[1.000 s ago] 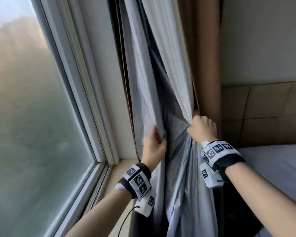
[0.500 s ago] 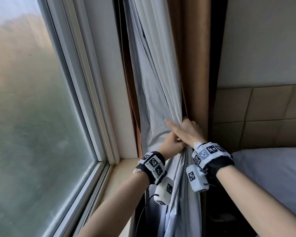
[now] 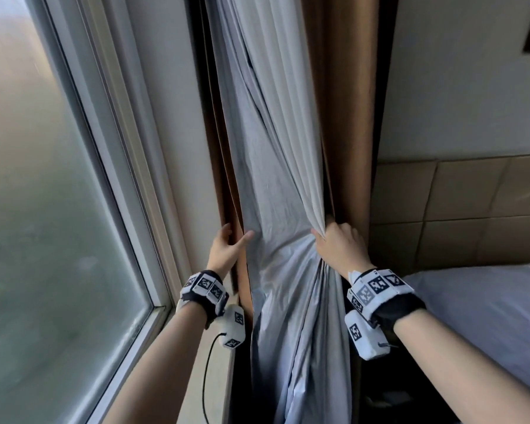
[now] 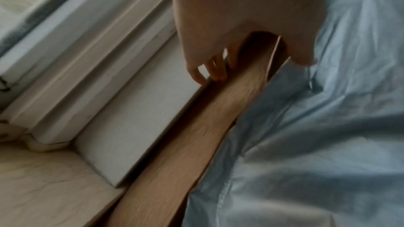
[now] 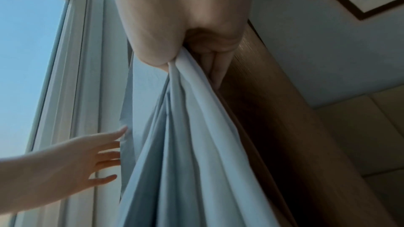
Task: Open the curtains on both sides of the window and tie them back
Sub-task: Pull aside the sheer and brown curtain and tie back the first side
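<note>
Since half a second ago, left hand (image 3: 227, 250) is leaving the bunch, fingers (image 5: 104, 158) spread, perhaps seeking a tieback; right hand (image 3: 338, 249) is clamping the curtain (image 3: 276, 179) beside the brown panel (image 3: 349, 117). Keep it gathered tight.

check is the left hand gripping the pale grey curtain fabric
No, the left hand reaches with straight fingers; only the right hand grips the pale grey curtain fabric.

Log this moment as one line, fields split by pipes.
stage: gathering curtain | right hand: grips bunched grey curtain | left hand: open, fingers at brown curtain edge | tie-back: not seen
</note>
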Demonstrator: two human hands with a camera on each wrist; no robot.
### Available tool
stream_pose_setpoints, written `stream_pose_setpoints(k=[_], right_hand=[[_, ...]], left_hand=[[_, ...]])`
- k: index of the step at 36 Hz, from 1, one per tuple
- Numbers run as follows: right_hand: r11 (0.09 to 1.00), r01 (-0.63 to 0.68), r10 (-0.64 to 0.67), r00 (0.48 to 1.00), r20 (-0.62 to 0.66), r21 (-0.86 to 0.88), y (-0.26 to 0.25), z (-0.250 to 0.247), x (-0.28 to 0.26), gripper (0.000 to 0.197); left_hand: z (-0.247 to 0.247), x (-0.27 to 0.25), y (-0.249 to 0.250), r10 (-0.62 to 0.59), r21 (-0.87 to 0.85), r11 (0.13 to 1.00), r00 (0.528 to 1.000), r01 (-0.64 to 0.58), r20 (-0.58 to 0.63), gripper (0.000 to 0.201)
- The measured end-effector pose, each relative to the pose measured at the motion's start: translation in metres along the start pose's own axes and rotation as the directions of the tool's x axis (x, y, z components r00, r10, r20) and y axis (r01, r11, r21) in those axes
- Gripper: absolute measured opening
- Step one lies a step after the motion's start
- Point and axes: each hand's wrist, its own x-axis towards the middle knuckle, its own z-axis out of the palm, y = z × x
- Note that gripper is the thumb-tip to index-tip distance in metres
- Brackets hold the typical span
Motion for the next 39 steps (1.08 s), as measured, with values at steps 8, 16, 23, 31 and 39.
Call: stream_pose_setpoints(k=[8,16,23,31,39], right_hand=[[0.999,0.011,-0.010,1.000,0.016,-0.047,0.001,0.004,0.006,0.046],[0.988,0.034,-0.040,0.998,-0.038,-0.153,0.000,0.008,0.009,0.025],[0.981,0.049,-0.064,0.995,-0.075,-0.189,-0.009,0.008,-0.003,0.035],[0.977,0.107,-0.118,0.992,-0.053,-0.185,-0.016,0.002,-0.016,0.029],[0.962,0.099,-0.113,0.993,-0.041,-0.256,-0.015,-0.007,-0.022,0.033]], left_hand=[[0.018,0.005,0.000,0.208,0.177,0.967,0.971,-0.185,-0.118,0.012],[0.001,-0.066,0.013,0.358,0.195,0.928,0.901,-0.316,-0.243,0.014],[0.007,-0.133,0.040,0.482,0.277,0.851,0.874,-0.447,-0.070,0.015],[0.017,-0.130,0.059,0.222,0.291,0.922,0.965,-0.254,0.137,0.038],[0.000,-0.133,0.048,0.178,0.342,0.931,0.978,-0.131,-0.110,0.034]])
